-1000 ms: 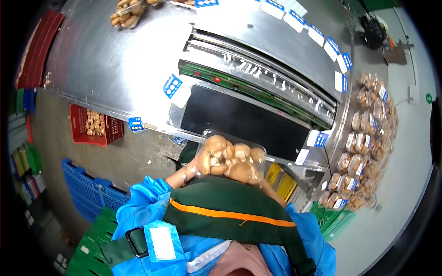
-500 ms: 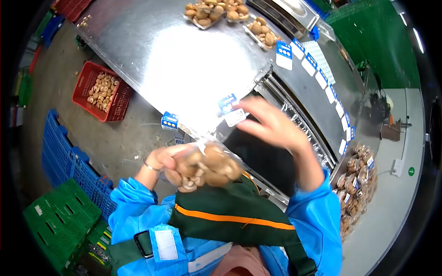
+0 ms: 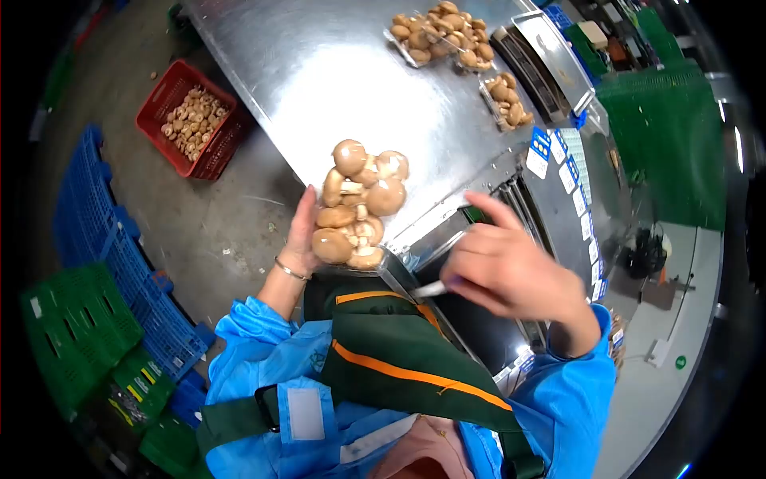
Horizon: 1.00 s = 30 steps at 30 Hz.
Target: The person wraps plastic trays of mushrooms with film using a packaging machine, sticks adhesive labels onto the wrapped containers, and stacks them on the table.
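My left hand grips the left side of a clear-wrapped pack of mushrooms. Brown caps and pale stems show through the glossy film, and the pack is tipped up in front of my apron. To its right, my right hand pinches a label, which appears as a thin whitish strip close to the pack's lower right corner. The index finger points out, away from the label. Several blue-and-white labels lie in a row along the machine's right side.
Packed mushrooms stand at the back of the metal table, beside the wrapping machine. On the floor at left are a red crate of loose mushrooms, a blue pallet and green crates.
The view has shifted. The mushroom pack has been tilted up, its face showing. My right hand has drawn nearer my body, and its label has turned from face-on to nearly edge-on.
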### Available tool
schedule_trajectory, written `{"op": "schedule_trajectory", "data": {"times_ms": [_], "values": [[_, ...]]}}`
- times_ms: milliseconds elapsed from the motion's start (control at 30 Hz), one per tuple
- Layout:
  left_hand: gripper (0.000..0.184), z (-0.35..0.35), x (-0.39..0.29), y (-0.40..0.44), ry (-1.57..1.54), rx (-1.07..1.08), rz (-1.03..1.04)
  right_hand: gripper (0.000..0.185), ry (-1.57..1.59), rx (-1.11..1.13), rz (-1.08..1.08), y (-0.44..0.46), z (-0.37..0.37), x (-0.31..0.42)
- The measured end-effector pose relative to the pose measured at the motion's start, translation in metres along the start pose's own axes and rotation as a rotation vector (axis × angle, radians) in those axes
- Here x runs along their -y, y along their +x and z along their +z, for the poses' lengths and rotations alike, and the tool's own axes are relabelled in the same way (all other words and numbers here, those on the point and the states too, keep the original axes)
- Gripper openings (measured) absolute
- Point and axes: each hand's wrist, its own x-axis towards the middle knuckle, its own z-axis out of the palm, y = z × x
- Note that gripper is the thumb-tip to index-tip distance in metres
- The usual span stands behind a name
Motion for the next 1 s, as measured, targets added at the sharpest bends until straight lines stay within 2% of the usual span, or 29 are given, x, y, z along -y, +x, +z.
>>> {"op": "schedule_trajectory", "data": {"times_ms": [33,100,167,200,233,300,367,433,467,500,533,567,600,633,700,767,800,833,867,900,933,967,1000], "values": [[0.067,0.006,0.006,0.006,-0.005,0.049,-0.060,0.004,0.144,-0.037,-0.016,-0.007,-0.019,0.011],[0.070,0.033,0.020,0.011,0.082,0.044,-0.181,0.008,0.192,-0.171,-0.018,-0.014,-0.016,0.007],[0.069,0.050,0.036,0.011,0.148,0.116,-0.357,0.015,0.235,-0.096,0.178,-0.014,0.009,-0.014],[0.067,0.066,0.045,0.006,0.193,0.146,-0.398,0.021,0.220,-0.130,0.165,-0.016,0.023,-0.026],[0.065,0.076,0.056,0.004,0.288,0.084,-0.427,0.024,0.120,-0.122,0.288,-0.027,0.036,-0.029],[0.066,0.083,0.076,-0.001,0.022,0.156,-0.505,0.033,0.001,-0.348,0.346,-0.057,0.041,-0.016],[0.066,0.090,0.094,-0.003,-0.005,0.119,-0.541,0.057,-0.248,-0.880,0.624,-0.087,0.071,-0.027],[0.067,0.101,0.115,-0.003,-0.064,0.099,-0.572,0.061,-0.266,-1.188,0.785,-0.113,0.101,-0.013],[0.067,0.109,0.127,-0.001,-0.111,0.099,-0.580,0.064,-0.281,-1.139,0.638,-0.121,0.117,0.001],[0.068,0.115,0.138,0.000,-0.151,0.090,-0.601,0.066,-0.127,-0.917,0.691,-0.127,0.126,0.031],[0.069,0.119,0.148,0.006,-0.135,0.001,-0.592,0.061,-0.131,-0.844,0.547,-0.130,0.152,0.045],[0.068,0.134,0.154,0.006,0.051,-0.013,-0.593,0.057,0.033,-0.820,0.517,-0.141,0.166,0.063],[0.068,0.138,0.165,0.009,-0.002,0.064,-0.615,0.049,0.026,-0.767,0.360,-0.169,0.161,0.067],[0.068,0.143,0.176,0.013,-0.060,0.133,-0.641,0.035,0.118,-0.874,0.163,-0.194,0.174,0.064],[0.063,0.160,0.203,0.018,0.088,0.106,-0.572,0.023,0.299,-1.065,0.224,-0.252,0.195,0.077],[0.061,0.185,0.236,0.025,0.144,0.118,-0.701,0.034,0.589,-1.554,0.893,-0.271,0.197,0.093],[0.057,0.199,0.260,0.020,0.268,0.120,-0.722,0.039,0.962,-1.888,0.762,-0.271,0.210,0.080],[0.059,0.202,0.288,0.017,0.387,0.275,-0.746,0.045,1.323,-2.206,0.541,-0.282,0.227,0.065],[0.061,0.211,0.319,0.011,0.554,0.387,-0.834,0.055,1.597,-2.159,0.276,-0.302,0.233,0.063],[0.063,0.220,0.347,0.006,0.719,0.506,-0.899,0.055,1.831,-2.208,0.279,-0.313,0.254,0.064],[0.063,0.210,0.373,0.007,0.796,0.701,-0.935,0.051,1.812,-2.360,0.166,-0.334,0.263,0.070],[0.060,0.217,0.394,0.001,1.060,0.948,-0.630,0.047,1.794,-2.496,0.035,-0.353,0.268,0.074],[0.059,0.233,0.406,-0.003,1.176,1.105,-0.564,0.046,1.682,-2.597,0.014,-0.384,0.270,0.080]]}}
